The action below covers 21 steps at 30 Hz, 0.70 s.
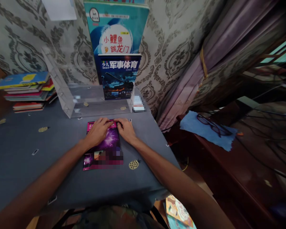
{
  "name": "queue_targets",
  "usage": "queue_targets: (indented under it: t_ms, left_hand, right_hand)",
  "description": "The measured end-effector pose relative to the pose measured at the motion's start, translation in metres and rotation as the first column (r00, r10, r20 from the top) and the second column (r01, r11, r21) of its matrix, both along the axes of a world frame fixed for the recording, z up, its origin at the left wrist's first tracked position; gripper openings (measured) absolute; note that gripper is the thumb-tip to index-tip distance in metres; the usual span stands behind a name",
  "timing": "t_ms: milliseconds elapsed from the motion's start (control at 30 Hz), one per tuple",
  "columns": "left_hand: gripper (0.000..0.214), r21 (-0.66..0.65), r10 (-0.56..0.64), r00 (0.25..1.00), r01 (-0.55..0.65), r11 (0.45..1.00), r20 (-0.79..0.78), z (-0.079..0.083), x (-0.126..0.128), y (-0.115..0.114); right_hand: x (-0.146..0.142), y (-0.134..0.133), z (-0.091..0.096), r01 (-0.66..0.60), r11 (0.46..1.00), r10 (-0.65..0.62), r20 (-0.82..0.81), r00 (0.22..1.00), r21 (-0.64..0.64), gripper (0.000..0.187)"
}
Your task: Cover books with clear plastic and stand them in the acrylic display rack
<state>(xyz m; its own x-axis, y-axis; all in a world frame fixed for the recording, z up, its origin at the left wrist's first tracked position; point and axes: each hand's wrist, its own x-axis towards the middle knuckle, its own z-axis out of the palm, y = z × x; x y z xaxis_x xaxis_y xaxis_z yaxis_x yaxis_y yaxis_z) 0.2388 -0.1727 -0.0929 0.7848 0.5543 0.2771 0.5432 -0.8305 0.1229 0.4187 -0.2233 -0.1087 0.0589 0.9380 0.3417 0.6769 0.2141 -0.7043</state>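
Note:
A purple book (109,140) with a pink title band lies face up on the grey tablecloth. My left hand (98,132) rests flat across its upper cover, fingers stretched toward the top edge and partly hiding the title. At the top right corner is my right hand (125,129), its fingers bent over the book's edge close to the left fingertips. Just beyond both hands stands a clear acrylic book rack (92,108). Upright at its right end is a dark blue book (120,78) with a tank on the cover, in front of a taller teal book (116,19).
A stack of books (26,90) sits at the table's back left. Right of the table, a dark red wooden surface (216,162) carries glasses (214,125) on a blue cloth (188,122), plus tangled cables. A purple curtain (193,79) hangs behind. More books (178,210) show below the table edge.

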Motion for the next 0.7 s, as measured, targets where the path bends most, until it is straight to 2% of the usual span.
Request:
queue_targets:
  t_ms: [167,400,700]
  left_hand:
    - [0.046,-0.018,-0.005,0.999,0.006,1.0,0.04,0.0005,-0.0011,-0.0011]
    - [0.036,0.0,-0.047,0.996,0.047,0.999,0.073,-0.002,-0.0015,-0.0012]
    - [0.047,0.019,-0.104,0.994,0.104,0.994,0.026,0.0023,-0.0016,-0.0082]
  right_hand:
    - [-0.0008,-0.0016,0.0022,-0.009,1.0,0.009,-0.003,1.0,0.013,0.039]
    - [-0.0023,-0.0015,0.0004,-0.006,1.0,0.006,0.031,0.999,0.02,0.039]
    - [-0.0033,-0.0041,0.0049,-0.031,0.999,0.029,0.107,0.994,0.018,0.04]
